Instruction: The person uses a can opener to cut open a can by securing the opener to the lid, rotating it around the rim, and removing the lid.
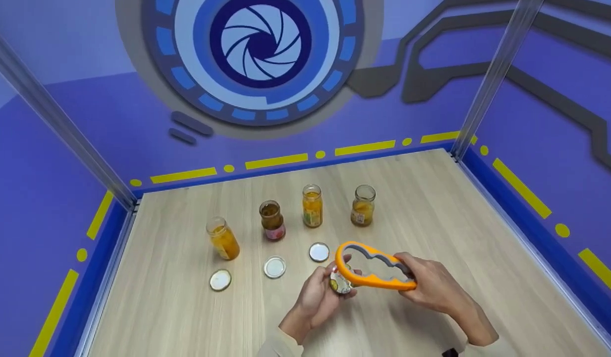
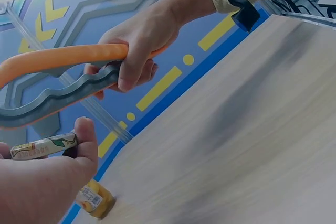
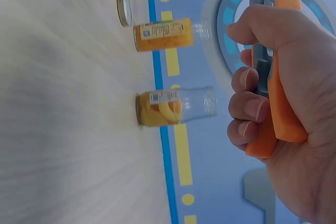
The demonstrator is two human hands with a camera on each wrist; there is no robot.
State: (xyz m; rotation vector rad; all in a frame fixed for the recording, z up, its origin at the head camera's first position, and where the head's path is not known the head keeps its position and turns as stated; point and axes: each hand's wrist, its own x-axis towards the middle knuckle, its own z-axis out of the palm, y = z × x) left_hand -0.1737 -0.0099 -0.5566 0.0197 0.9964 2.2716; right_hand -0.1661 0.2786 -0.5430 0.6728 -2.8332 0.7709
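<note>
My left hand (image 1: 316,296) holds a printed jar lid (image 1: 339,283) by its edge, close above the table. In the left wrist view the lid (image 2: 44,147) lies between the thumb and fingers. My right hand (image 1: 434,283) grips one end of an orange jar opener (image 1: 379,283) with a grey wavy inner edge. The opener's far end reaches over the lid in the head view; whether they touch I cannot tell. Nearest beyond the opener stands a lidless glass jar (image 1: 362,210) of yellow fruit pieces, partly filled. The right wrist view shows fingers wrapped around the opener's handle (image 3: 287,103).
Further left stand an uncapped orange-filled jar (image 1: 312,210), a dark jar (image 1: 273,225) with a pink label and another orange-filled jar (image 1: 225,243). Three loose lids lie nearer me: one (image 1: 319,252), another (image 1: 274,267) and a third (image 1: 220,280). Printed panels (image 1: 285,144) wall the table.
</note>
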